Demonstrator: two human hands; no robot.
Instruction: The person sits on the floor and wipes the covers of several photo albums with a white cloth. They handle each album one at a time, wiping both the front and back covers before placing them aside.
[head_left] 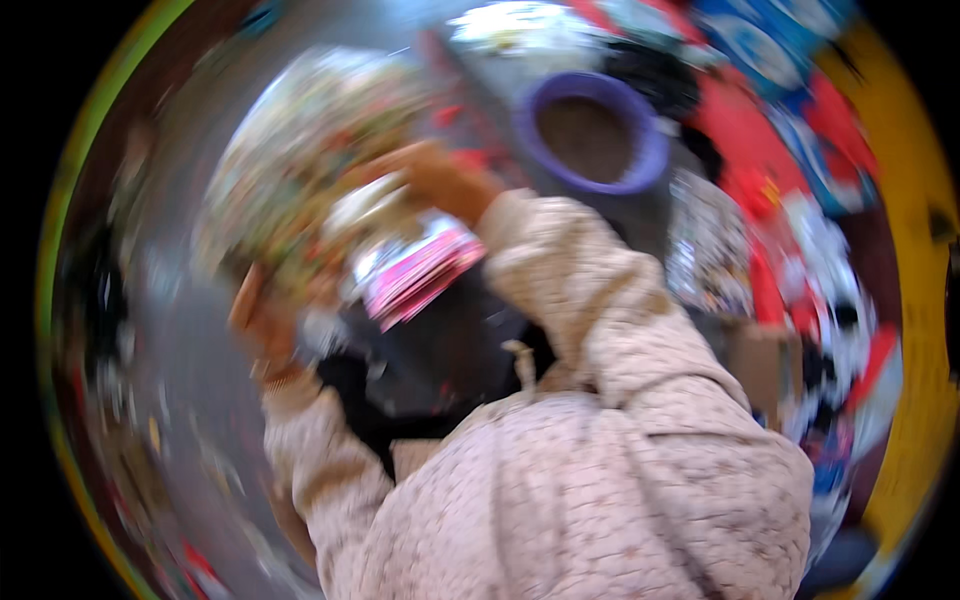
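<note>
A large clear plastic bag (310, 150) with many small colourful pieces inside is in front of me, blurred by motion. My left hand (262, 325) grips its near left side, the fingers partly hidden behind it. On the right side, my right hand (430, 180) is closed round the bag, near a whitish, bunched part. Just below that hand is a stack of pink and silvery flat packets (425, 270); whether it touches the bag or the hand I cannot tell.
A purple round tub (650, 150) with a brown inside stands to the far right. Red and blue plastic packaging (745, 140), a clear bag of small items (710, 240) and a cardboard box (765, 370) line the right. Blurred scraps lie along the grey floor (180, 330) at left.
</note>
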